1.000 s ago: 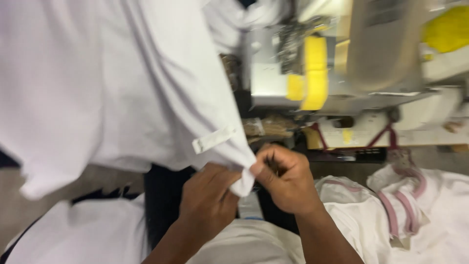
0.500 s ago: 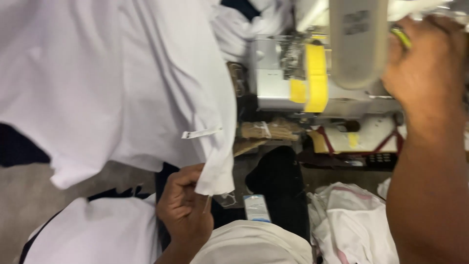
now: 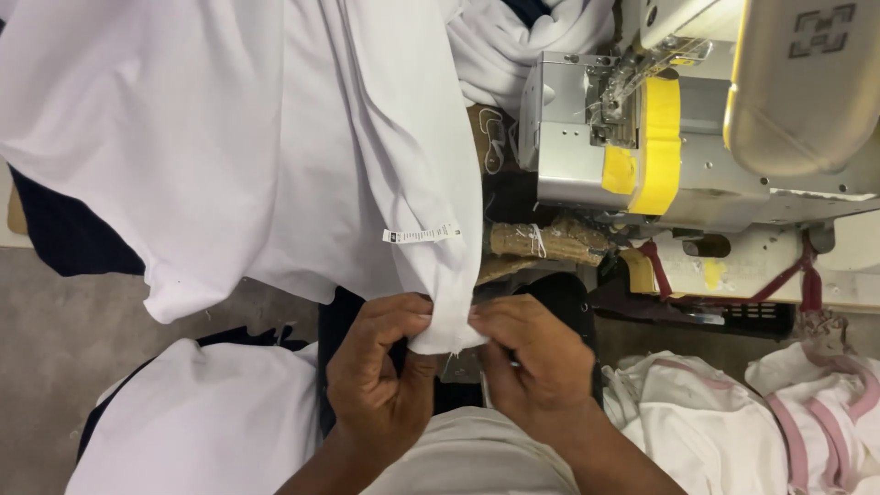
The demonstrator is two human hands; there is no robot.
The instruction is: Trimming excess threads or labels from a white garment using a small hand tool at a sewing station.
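Note:
A white garment (image 3: 275, 137) hangs down from the upper left, with a small white label (image 3: 420, 235) sewn near its seam. My left hand (image 3: 380, 371) pinches the garment's lower corner from the left. My right hand (image 3: 532, 362) pinches the same corner from the right, fingertips almost meeting the left ones. The corner (image 3: 447, 332) sits between both hands, just above my lap.
A grey sewing machine (image 3: 697, 119) with yellow tape stands at the upper right on its table. White cloth with pink trim (image 3: 779, 412) is piled at the lower right. More white fabric (image 3: 202, 422) lies at the lower left over the grey floor.
My right hand came down from the sewing machine and took hold of the garment's corner again. My left hand kept its grip on the corner.

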